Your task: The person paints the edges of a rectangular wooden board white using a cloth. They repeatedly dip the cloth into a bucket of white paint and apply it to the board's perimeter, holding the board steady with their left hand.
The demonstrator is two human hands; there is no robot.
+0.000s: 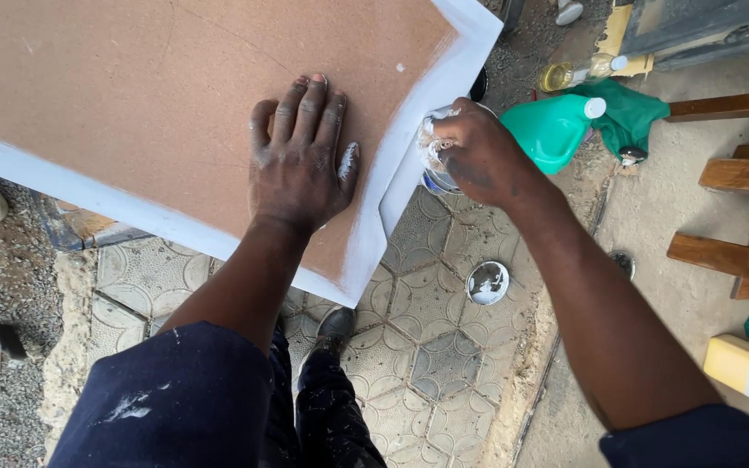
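The brown board (158,95) with its white-painted border lies flat before you, its long axis running toward the far left. Your left hand (301,156) presses open and flat on it near the right edge. Just past that edge, your right hand (478,152) is closed around a white-smeared rag (431,143), over a small tin (438,180).
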